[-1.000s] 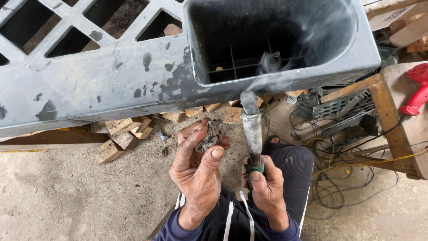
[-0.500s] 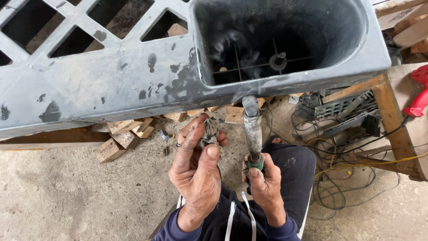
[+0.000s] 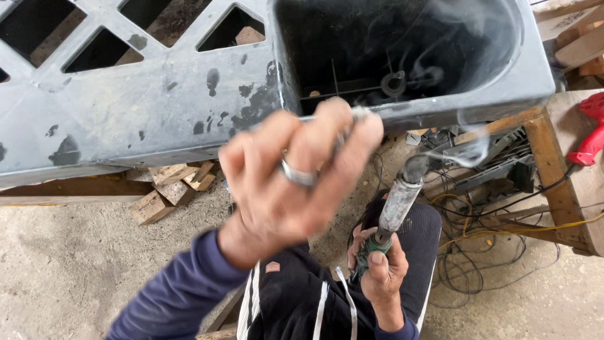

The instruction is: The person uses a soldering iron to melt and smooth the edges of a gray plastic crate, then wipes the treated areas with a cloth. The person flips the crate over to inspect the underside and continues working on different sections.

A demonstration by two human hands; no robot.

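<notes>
A large grey plastic panel (image 3: pixel 145 107) with triangular cut-outs spans the top, its surface flecked with dark patches; below its left part, loose wood blocks (image 3: pixel 170 186) lie on the concrete floor (image 3: pixel 63 264). Moving right, the left hand (image 3: pixel 296 170) is raised close to the camera and blurred, a ring on one finger, its grip pressed together on something small and pale at the fingertips; what that piece is cannot be told. Behind it, the panel deepens into a dark hollow box (image 3: pixel 402 50) with smoke curling inside and over its front rim. Just below that rim stands the soldering iron (image 3: pixel 399 201), a crusted grey barrel pointing up, its tip near the underside of the rim, possibly touching, and smoking. The right hand (image 3: pixel 377 264) holds the iron's green handle low over the lap, grip closed round it. Further right, tangled wires (image 3: pixel 478 252) lie on the floor beside a wooden frame (image 3: pixel 553 170), with a red tool (image 3: pixel 588 135) at the right edge. The step in hand looks like melting or welding plastic along the box's rim, with the left hand apparently bringing material up to the spot. The next move likely calls for steadying the hot tip against the rim and keeping fingers clear of it.
</notes>
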